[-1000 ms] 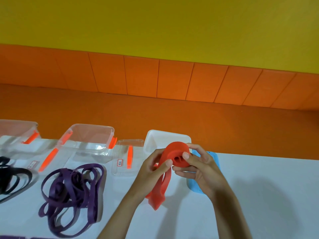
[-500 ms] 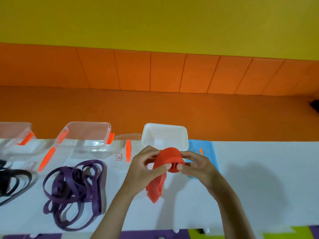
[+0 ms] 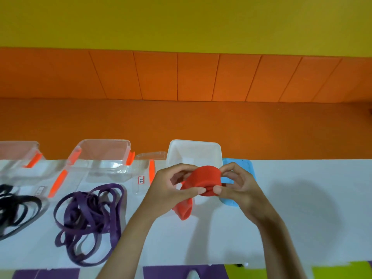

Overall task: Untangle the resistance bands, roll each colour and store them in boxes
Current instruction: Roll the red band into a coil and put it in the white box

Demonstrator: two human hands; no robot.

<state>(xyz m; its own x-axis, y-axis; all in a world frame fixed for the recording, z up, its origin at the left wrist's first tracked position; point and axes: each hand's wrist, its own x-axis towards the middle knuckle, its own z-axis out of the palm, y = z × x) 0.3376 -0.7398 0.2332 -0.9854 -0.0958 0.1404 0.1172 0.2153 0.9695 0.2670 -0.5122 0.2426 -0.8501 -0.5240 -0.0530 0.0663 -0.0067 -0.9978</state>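
Left hand (image 3: 171, 190) and right hand (image 3: 239, 188): both grips pinch half-rolled red rubber resistance band (image 3: 205, 183), in air just in front of white plastic box (image 3: 194, 152). Loose tail (image 3: 184, 208) hangs below. Risk: if pinch loosens, springy roll probably unwinds.

A band tangle (image 3: 88, 214) lies on the table (image 3: 302, 228), before a box (image 3: 100, 153).

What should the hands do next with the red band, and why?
Probably wind the loose tail onto the rolled part. The left hand and right hand both pinch the red band; most of it is rolled up, but the tail hangs down toward the table. The open white box just behind looks ready once it is all rolled.
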